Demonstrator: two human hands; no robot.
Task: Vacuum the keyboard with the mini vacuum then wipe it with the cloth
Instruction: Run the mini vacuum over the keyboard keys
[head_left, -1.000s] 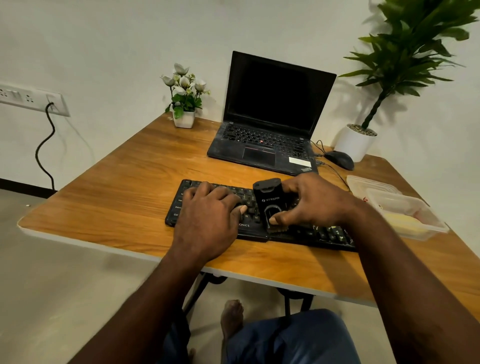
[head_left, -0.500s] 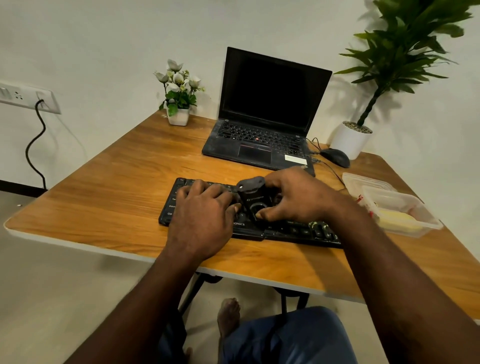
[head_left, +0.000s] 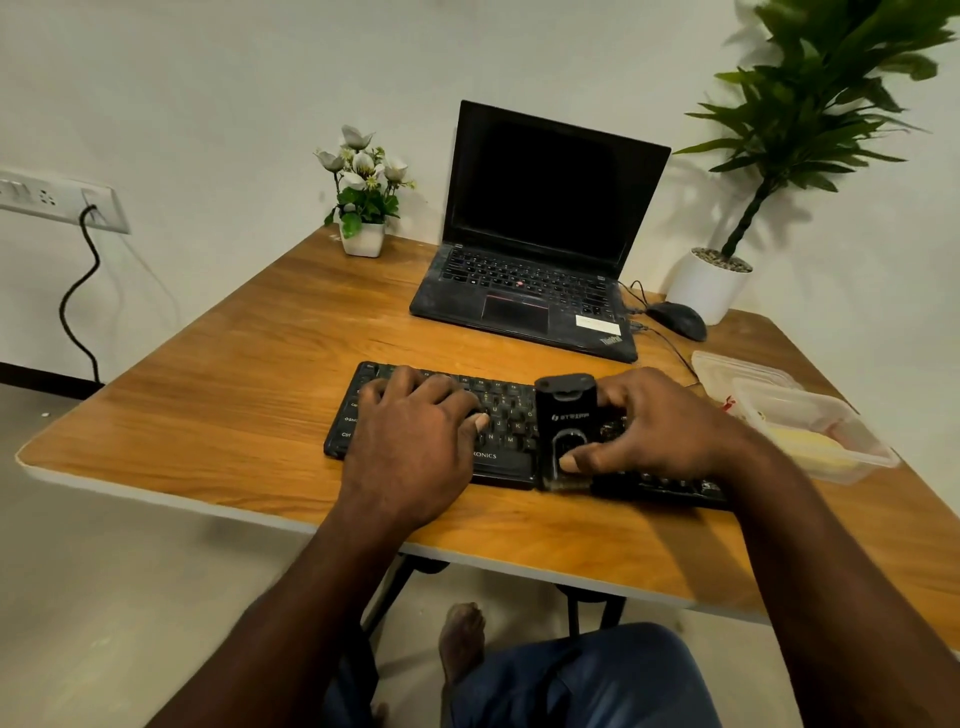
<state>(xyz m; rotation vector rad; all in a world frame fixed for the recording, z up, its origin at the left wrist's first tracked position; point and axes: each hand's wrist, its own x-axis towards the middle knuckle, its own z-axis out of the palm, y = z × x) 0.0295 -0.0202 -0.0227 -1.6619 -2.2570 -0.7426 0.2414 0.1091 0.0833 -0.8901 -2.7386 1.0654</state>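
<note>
A black keyboard (head_left: 501, 415) lies near the front edge of the wooden table (head_left: 249, 395). A small black mini vacuum (head_left: 563, 410) stands on the keyboard's middle, its lower end at the front row of keys. My right hand (head_left: 660, 423) grips the vacuum from the right, thumb on its front face. My left hand (head_left: 415, 436) rests flat on the left half of the keyboard, fingers spread over the keys. The keyboard's right end is partly hidden under my right hand and forearm. A yellow cloth (head_left: 810, 447) lies inside a clear plastic container.
An open black laptop (head_left: 540, 234) stands behind the keyboard, with a black mouse (head_left: 678, 319) and cables to its right. The clear container (head_left: 852, 447) and its lid (head_left: 737, 371) sit at the right edge. A small flower pot (head_left: 363, 239) and a large potted plant (head_left: 711, 283) stand at the back.
The vacuum and my right hand have moved right along the keyboard and toward its front edge. My left hand has stayed on the left half.
</note>
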